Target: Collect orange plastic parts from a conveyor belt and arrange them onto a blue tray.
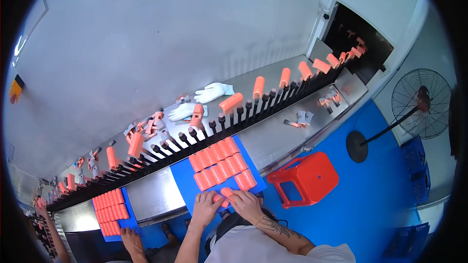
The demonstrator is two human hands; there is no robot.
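Near the front edge of a blue board [183, 179], my left hand [206, 209] grips a small orange plastic casing [222, 200]. Close beside it, my right hand [247, 206] has its fingers closed on another orange casing [226, 192]. The two pieces are nearly touching, and my fingers partly cover both. Just beyond my hands, several similar orange casings [214, 156] lie side by side in rows on the board. A short group of casings [245, 179] lies to the right of my right hand.
Behind the board runs a line of black upright holders [240, 111], some carrying orange casings [259, 86]. White gloves [213, 92] lie beyond. A co-worker's hand [130, 241] is by a second blue board [127, 221]. A red stool [317, 178] and fan [421, 100] stand right.
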